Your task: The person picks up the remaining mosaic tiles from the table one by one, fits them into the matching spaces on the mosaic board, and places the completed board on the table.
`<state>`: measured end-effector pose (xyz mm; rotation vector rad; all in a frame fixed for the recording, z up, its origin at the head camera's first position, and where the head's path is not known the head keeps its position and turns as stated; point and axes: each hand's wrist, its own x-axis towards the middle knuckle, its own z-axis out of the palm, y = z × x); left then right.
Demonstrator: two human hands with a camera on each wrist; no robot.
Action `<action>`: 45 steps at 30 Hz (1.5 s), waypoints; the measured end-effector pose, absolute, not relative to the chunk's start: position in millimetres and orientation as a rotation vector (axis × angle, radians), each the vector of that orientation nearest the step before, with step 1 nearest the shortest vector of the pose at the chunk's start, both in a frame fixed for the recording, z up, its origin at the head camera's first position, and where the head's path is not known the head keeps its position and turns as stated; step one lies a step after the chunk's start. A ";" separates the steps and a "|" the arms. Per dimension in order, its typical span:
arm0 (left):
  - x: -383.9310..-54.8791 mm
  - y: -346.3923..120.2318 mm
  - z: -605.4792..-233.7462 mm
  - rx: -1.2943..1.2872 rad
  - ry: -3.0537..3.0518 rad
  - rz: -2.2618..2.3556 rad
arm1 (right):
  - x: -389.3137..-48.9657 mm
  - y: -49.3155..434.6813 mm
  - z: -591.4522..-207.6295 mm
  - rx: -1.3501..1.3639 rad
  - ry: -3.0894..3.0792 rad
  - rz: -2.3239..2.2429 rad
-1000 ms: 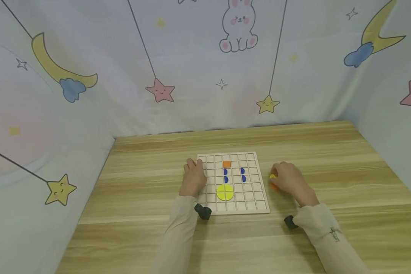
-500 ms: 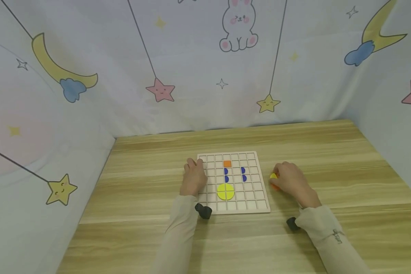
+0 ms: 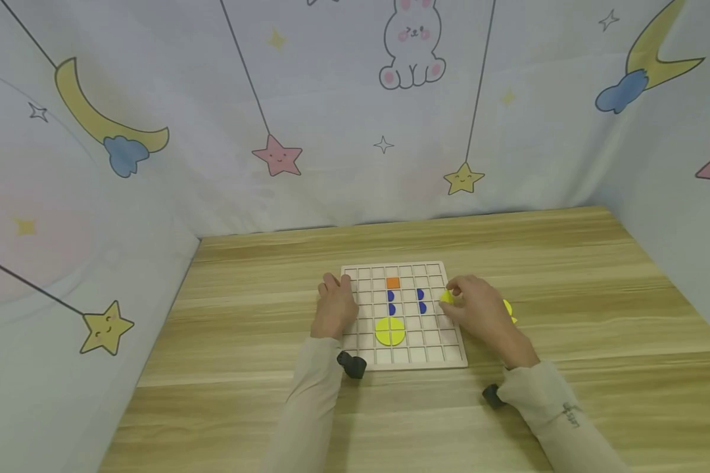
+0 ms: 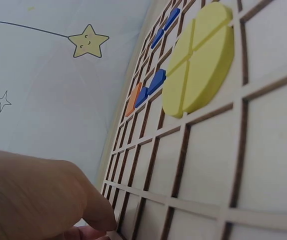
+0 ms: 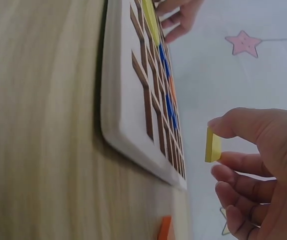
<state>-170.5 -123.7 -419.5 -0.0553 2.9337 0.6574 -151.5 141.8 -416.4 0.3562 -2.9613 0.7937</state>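
A pale wooden grid board (image 3: 417,355) lies on the table. My left hand (image 3: 335,307) grips its left edge, thumb and fingertips at the rim in the left wrist view. Over the board's right side, my right hand (image 3: 482,314) pinches a small yellow tile (image 5: 213,146) between thumb and index finger. Set in the grid are an orange square tile (image 3: 393,283), several blue half-round tiles (image 3: 423,307) and a yellow disc (image 4: 208,70) made up of quarter-round tiles.
Just right of the right hand lie loose yellow tiles (image 3: 508,307), partly hidden by it. The right wrist view also has an orange tile (image 5: 166,229) beside the board. Cloth walls with printed stars enclose the wooden table (image 3: 260,394) at the back and sides.
My right hand has moved left from the loose tiles to above the board's right edge, bringing a yellow tile. The left hand and the board hold their place.
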 end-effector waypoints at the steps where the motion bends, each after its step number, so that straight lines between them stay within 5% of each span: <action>1: -170.5 -123.6 -419.6 -0.058 2.933 0.657 | -150.4 138.9 -416.4 0.356 -2.965 0.798; 45: -170.6 -123.5 -420.9 -0.067 2.930 0.667 | -132.4 94.3 -425.0 0.627 -3.005 0.430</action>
